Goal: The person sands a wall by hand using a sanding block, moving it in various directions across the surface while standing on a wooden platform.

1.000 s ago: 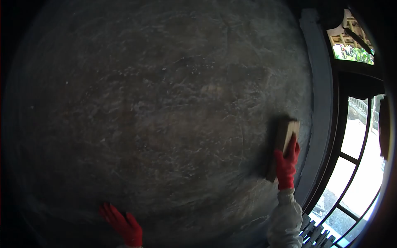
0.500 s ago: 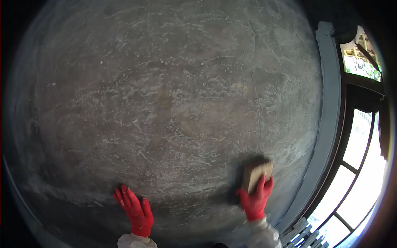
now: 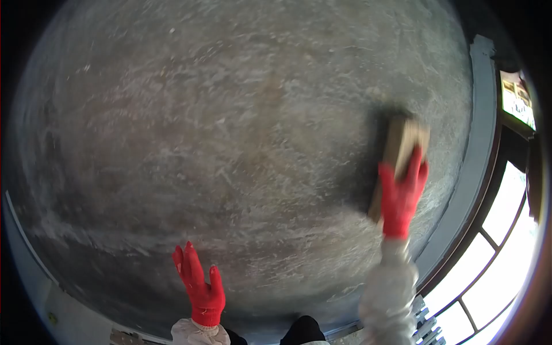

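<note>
A broad grey plastered wall [image 3: 230, 144] with whitish streaks and scuffs fills most of the view. At its right side, my right hand [image 3: 402, 201], in a red glove, grips a long pale wooden block [image 3: 398, 141] against the surface. The block and that sleeve are blurred by motion, and the palm hides part of the block. Lower left, my left hand [image 3: 202, 287], gloved in red too, holds nothing; its fingers are spread and point up over the wall's lower part.
A grey vertical strip [image 3: 460, 172] borders the wall on the right, beside a dark-framed window [image 3: 460, 273] with bright panes. Grey slatted pieces [image 3: 426, 328] are at the bottom right. A dark rounded shape [image 3: 305, 330] shows at the bottom middle, and a pale floor [image 3: 75, 313] lower left.
My right hand has moved up and to the right along the wall with the wooden block. My left hand appears slightly lower and further right. The camera view has shifted.
</note>
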{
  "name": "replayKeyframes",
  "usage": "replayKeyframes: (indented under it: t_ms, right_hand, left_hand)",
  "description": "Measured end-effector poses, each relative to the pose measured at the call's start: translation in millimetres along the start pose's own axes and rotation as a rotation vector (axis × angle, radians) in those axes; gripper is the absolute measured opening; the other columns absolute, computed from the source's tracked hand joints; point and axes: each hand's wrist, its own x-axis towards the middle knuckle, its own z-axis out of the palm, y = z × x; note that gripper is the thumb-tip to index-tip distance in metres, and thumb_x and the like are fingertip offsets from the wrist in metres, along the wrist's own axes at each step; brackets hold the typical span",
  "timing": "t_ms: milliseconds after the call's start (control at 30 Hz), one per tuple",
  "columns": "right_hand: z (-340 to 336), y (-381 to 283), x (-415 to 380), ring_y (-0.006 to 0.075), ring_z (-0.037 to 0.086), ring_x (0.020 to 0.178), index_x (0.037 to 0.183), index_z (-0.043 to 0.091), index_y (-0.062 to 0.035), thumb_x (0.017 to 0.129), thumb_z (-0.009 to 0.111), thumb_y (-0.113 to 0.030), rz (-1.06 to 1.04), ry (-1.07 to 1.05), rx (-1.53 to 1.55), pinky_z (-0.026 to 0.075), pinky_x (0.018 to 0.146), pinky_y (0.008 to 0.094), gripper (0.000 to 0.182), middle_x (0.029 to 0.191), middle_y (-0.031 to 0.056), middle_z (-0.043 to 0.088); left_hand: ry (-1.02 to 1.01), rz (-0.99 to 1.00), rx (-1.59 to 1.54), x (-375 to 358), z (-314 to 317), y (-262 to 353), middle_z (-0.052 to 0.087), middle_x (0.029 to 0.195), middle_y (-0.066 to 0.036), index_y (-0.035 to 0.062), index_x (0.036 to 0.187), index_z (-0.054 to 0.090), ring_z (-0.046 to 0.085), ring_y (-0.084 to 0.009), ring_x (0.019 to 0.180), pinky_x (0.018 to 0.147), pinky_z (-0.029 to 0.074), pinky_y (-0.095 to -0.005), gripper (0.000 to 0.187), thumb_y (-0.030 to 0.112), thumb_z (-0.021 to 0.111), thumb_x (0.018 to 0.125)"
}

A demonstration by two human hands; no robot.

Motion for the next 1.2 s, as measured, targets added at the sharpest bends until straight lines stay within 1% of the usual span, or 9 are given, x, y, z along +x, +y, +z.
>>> replayKeyframes:
  t_ms: [67, 167, 333, 433, 533, 700, 833, 1000, 1200]
  right_hand:
    - [-4.4, 52.4, -73.0, 0.0447, 0.038, 0.13, 0.148, 0.033, -0.0053, 0.068, 0.081, -0.027, 0.059, 0.003, -0.049, 0.037, 0.106, 0.0483, 0.095, 0.141, 0.0278, 0.034]
    - [-3.2, 71.1, -50.4, 0.0437, 0.039, 0.129, 0.149, 0.031, -0.0063, 0.07, 0.08, -0.032, -0.041, -0.009, -0.018, 0.038, 0.105, 0.0485, 0.096, 0.141, 0.028, 0.034]
    - [-0.2, -24.3, 132.2, 0.0433, 0.043, 0.126, 0.149, 0.032, -0.015, 0.081, 0.066, -0.053, 0.172, -0.045, 0.036, 0.039, 0.103, 0.0468, 0.085, 0.14, 0.027, 0.037]
    - [10.2, -35.7, 131.3, 0.0456, 0.046, 0.124, 0.148, 0.034, -0.0166, 0.081, 0.065, -0.053, 0.049, 0.019, -0.069, 0.042, 0.1, 0.047, 0.083, 0.138, 0.0287, 0.039]
    - [8.3, -19.2, 7.5, 0.0495, 0.046, 0.119, 0.143, 0.037, -0.0029, 0.072, 0.075, -0.042, -0.215, -0.042, -0.182, 0.042, 0.099, 0.0505, 0.09, 0.136, 0.034, 0.039]
    - [-26.1, 30.1, -298.8, 0.0547, 0.04, 0.122, 0.151, 0.017, -0.0222, 0.054, 0.089, -0.04, -0.195, -0.264, -0.014, 0.04, 0.094, 0.0609, 0.122, 0.14, 0.0363, 0.029]
    - [-14.0, -8.5, -219.2, 0.0545, 0.042, 0.121, 0.149, 0.027, -0.0194, 0.057, 0.088, -0.037, -0.254, -0.177, 0.052, 0.041, 0.093, 0.0594, 0.112, 0.14, 0.0377, 0.028]
    - [21.8, -102.6, -20.2, 0.0493, 0.048, 0.115, 0.14, 0.044, -0.0146, 0.057, 0.088, -0.037, -0.24, 0.01, 0.002, 0.044, 0.093, 0.051, 0.097, 0.135, 0.0313, 0.04]
    - [11.3, -86.1, -134.9, 0.0533, 0.046, 0.116, 0.144, 0.039, -0.0146, 0.059, 0.085, -0.046, -0.213, -0.087, -0.052, 0.041, 0.093, 0.0554, 0.102, 0.138, 0.0363, 0.034]
  left_hand:
    - [-0.009, 0.03, -0.017, -9.4, -8.7, -6.0, 0.036, 0.15, -0.017, -0.0012, 0.147, 0.028, 0.023, -0.0437, 0.141, 0.115, 0.016, -0.0543, 0.062, 0.013, 0.052, 0.092]
    - [-0.043, 0.05, -0.032, -14.1, -26.2, -3.7, 0.038, 0.148, -0.018, -0.0015, 0.146, 0.031, 0.027, -0.0447, 0.14, 0.114, 0.017, -0.056, 0.062, 0.01, 0.054, 0.09]
    - [-0.006, -0.014, -0.094, -11.9, -34.3, 5.0, 0.039, 0.148, -0.017, -0.0014, 0.144, 0.035, 0.027, -0.0425, 0.14, 0.114, 0.019, -0.0535, 0.058, 0.011, 0.053, 0.091]
    - [-0.009, -0.131, -0.101, -19.8, -33.1, 10.9, 0.039, 0.148, -0.017, -0.0017, 0.145, 0.035, 0.027, -0.0416, 0.14, 0.114, 0.02, -0.0522, 0.058, 0.012, 0.052, 0.092]
    - [0.007, -0.158, -0.17, -31.0, -34.5, 14.1, 0.039, 0.148, -0.017, -0.0017, 0.145, 0.034, 0.03, -0.0412, 0.138, 0.113, 0.022, -0.0504, 0.057, 0.012, 0.05, 0.092]
    - [-0.031, -0.121, -0.173, -44.4, -51.2, 12.5, 0.039, 0.147, -0.018, -0.0024, 0.144, 0.035, 0.031, -0.0404, 0.138, 0.112, 0.025, -0.0495, 0.055, 0.008, 0.048, 0.092]
    - [-0.036, -0.128, -0.14, -39.3, -79.4, 9.7, 0.036, 0.148, -0.019, -0.0025, 0.144, 0.035, 0.032, -0.0335, 0.139, 0.112, 0.025, -0.0422, 0.05, 0.01, 0.044, 0.097]
    - [0.027, -0.17, -0.219, -45.1, -72.3, 17.2, 0.042, 0.144, -0.02, -0.0034, 0.141, 0.039, 0.036, -0.0398, 0.135, 0.11, 0.029, -0.0482, 0.051, 0.007, 0.046, 0.092]
    - [0.021, -0.171, -0.239, -57.8, -77.9, 14.0, 0.042, 0.143, -0.021, -0.0041, 0.14, 0.04, 0.039, -0.0382, 0.132, 0.109, 0.031, -0.0461, 0.051, 0.007, 0.048, 0.091]
